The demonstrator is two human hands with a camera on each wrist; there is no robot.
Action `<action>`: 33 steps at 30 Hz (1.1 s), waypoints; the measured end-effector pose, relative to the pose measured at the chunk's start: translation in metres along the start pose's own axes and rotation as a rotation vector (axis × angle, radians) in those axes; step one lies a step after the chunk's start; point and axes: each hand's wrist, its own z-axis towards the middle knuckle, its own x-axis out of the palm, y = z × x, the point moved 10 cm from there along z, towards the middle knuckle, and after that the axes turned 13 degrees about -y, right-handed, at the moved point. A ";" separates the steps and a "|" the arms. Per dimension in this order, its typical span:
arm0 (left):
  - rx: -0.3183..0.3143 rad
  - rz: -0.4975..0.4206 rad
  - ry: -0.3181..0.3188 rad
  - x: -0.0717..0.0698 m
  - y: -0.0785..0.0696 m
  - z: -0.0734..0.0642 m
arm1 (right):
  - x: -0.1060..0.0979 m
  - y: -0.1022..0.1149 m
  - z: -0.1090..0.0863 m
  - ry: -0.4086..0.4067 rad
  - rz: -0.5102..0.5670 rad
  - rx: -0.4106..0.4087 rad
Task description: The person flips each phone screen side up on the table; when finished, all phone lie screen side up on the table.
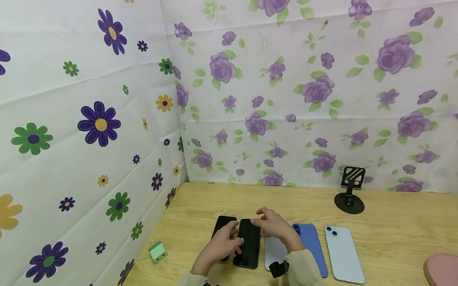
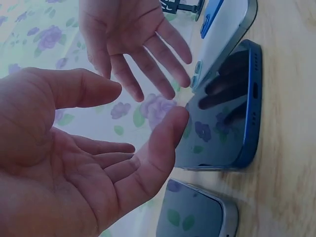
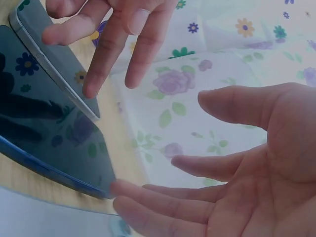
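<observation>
A blue-edged phone (image 1: pixel 249 247) lies screen up on the wooden table, between my two hands. My left hand (image 1: pixel 221 244) hovers at its left side, fingers relaxed and holding nothing. Over its upper right corner is my right hand (image 1: pixel 275 227), fingers spread and loosely bent, also holding nothing. Whether a fingertip touches the phone I cannot tell. Partly behind my left hand, a silver-edged phone (image 1: pixel 220 223) also faces screen up. My right wrist partly covers a pale phone (image 1: pixel 273 254) lying back up. The left wrist view shows both palms (image 2: pixel 131 29) facing each other.
Farther right lie a blue phone (image 1: pixel 314 249) and a light-blue phone (image 1: pixel 345 255), backs up. A black phone stand (image 1: pixel 350 193) is near the back edge. A pale green charger plug (image 1: pixel 158 252) sits at left, a pink round object (image 1: pixel 445 274) at right. Flowered cloth surrounds the table.
</observation>
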 end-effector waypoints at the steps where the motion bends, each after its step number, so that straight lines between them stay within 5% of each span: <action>1: 0.013 0.004 -0.002 0.000 -0.003 0.000 | -0.003 0.002 0.000 -0.012 -0.002 -0.012; 14: 0.131 0.114 -0.005 0.021 -0.032 0.010 | -0.045 0.006 -0.006 -0.076 -0.142 -0.092; 25: 0.119 0.124 0.038 0.054 -0.031 0.013 | -0.059 -0.015 -0.007 -0.139 -0.232 -0.122; 33: 0.219 0.291 0.052 0.077 -0.035 0.011 | -0.057 -0.020 -0.004 -0.159 -0.291 -0.137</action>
